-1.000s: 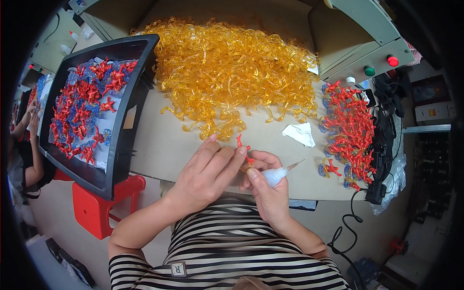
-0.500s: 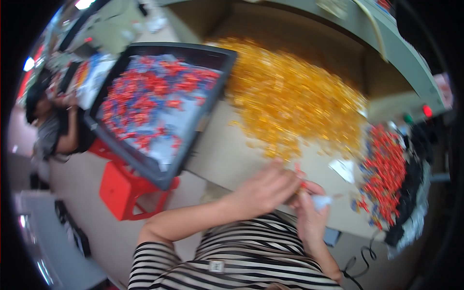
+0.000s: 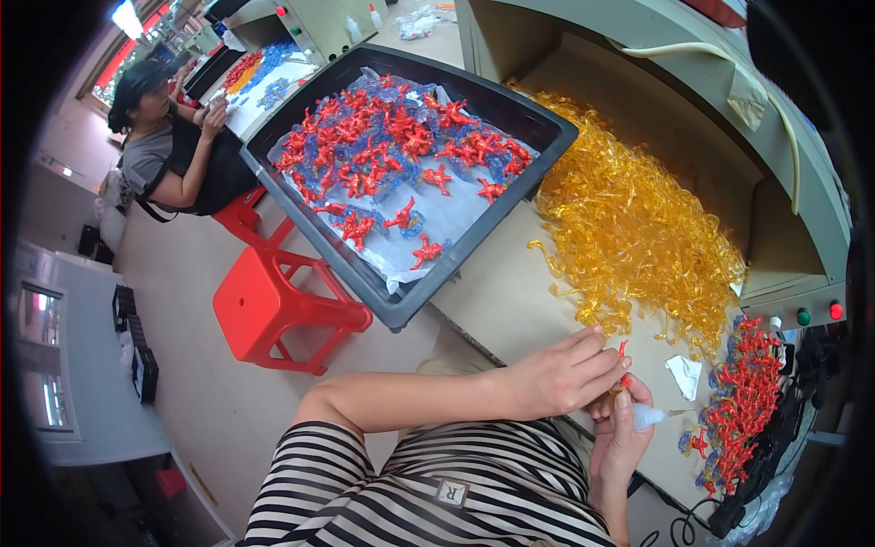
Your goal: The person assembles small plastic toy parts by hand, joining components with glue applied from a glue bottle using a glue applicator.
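In front of my striped shirt both hands meet around a small red plastic figure (image 3: 623,384). Bent over it from the left, my left hand (image 3: 567,376) has its fingertips pinched at the figure. My right hand (image 3: 623,438) is closed beneath, with the figure at its fingertips. A small whitish glue bottle (image 3: 646,417) with a thin needle tip is tucked in the same hand, pointing right. An amber bit shows by the figure, but the fingers cover most of it. Just beyond lies a heap of clear yellow plastic pieces (image 3: 638,237).
A black tray (image 3: 415,305) with red figures on blue pieces rests at the left. More red-and-blue figures (image 3: 749,401) are piled at the right, near white paper (image 3: 684,376). A red stool (image 3: 264,301) stands below the tray; another person (image 3: 169,146) sits far left.
The whole view has shifted and sharpened, with the tray and heap now further right. My hands stay together at the red figure, the glue bottle still in my right hand.
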Available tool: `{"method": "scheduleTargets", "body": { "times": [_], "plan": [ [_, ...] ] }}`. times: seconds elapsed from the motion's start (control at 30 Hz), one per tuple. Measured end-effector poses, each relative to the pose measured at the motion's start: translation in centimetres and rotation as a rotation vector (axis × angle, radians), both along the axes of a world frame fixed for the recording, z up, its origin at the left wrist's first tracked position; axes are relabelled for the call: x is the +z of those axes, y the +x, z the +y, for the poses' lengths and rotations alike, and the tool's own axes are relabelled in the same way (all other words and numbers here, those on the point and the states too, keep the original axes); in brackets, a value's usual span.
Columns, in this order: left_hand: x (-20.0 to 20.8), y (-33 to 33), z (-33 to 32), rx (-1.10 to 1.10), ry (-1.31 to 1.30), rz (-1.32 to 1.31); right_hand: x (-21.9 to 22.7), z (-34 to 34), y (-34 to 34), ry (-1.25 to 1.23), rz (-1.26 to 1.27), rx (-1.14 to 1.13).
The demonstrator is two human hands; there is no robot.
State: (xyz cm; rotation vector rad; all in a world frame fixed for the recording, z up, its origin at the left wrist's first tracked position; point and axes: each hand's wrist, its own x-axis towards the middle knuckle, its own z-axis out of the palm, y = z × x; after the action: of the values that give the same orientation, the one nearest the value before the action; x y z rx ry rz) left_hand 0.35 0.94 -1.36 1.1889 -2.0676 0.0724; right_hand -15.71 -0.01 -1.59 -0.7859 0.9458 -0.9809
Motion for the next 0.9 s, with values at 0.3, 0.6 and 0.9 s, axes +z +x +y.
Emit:
{"method": "scheduleTargets", "body": {
  "times": [0.3, 0.6, 0.9],
  "plan": [
    [-0.22, -0.13, 0.41, 0.008, 0.0, -0.006, -0.13, 0.05, -0.25, -0.006, 0.001, 0.023],
    [-0.15, -0.16, 0.4, 0.004, 0.0, 0.021, -0.06, 0.08, 0.02, -0.028, 0.041, 0.017],
    [-0.1, -0.07, 0.48, 0.012, 0.007, -0.002, -0.43, -0.01, -0.27, -0.02, 0.002, 0.017]
  ]
}}
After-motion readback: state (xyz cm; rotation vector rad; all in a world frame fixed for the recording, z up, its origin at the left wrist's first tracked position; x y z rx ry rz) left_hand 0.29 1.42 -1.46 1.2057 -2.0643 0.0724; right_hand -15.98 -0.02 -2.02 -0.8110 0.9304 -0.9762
